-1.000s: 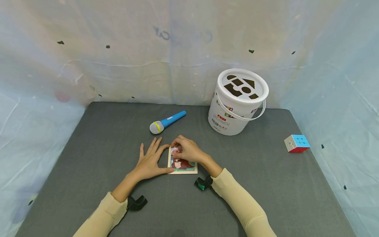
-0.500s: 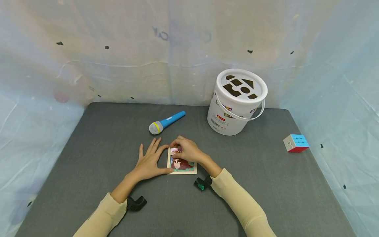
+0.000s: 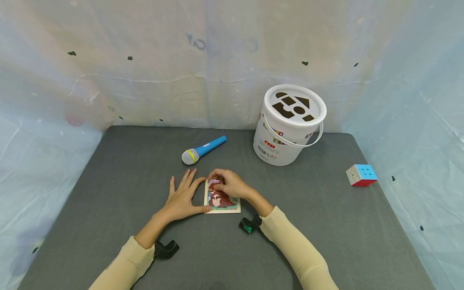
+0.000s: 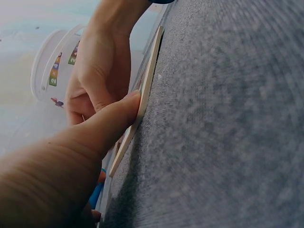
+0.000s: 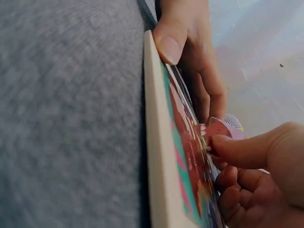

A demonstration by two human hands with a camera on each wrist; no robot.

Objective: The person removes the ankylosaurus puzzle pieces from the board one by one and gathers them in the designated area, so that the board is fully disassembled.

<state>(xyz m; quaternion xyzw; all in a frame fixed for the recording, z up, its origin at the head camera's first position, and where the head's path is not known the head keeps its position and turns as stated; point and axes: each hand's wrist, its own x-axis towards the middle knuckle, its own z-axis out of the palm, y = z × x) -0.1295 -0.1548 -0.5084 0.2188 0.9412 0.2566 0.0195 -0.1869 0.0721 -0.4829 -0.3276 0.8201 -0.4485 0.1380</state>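
A small wooden picture puzzle with a pale frame lies flat on the grey table in front of the person. My left hand is spread at its left side, the thumb resting on the lower left corner and the index fingertip at the upper left corner. Over the upper part of the picture, my right hand pinches a pink and lilac puzzle piece between thumb and fingers. The right wrist view shows this piece tilted up from the board. The right fingers hide part of the picture.
Beyond the hands lies a blue toy microphone. A white lidded bucket with a handle and shape cut-outs stands at the back right. A puzzle cube sits near the right edge of the grey table. Plastic sheeting surrounds the table.
My right thumb has shifted slightly up and away from the picture's middle, uncovering more of it. The left hand stays in place on the frame.
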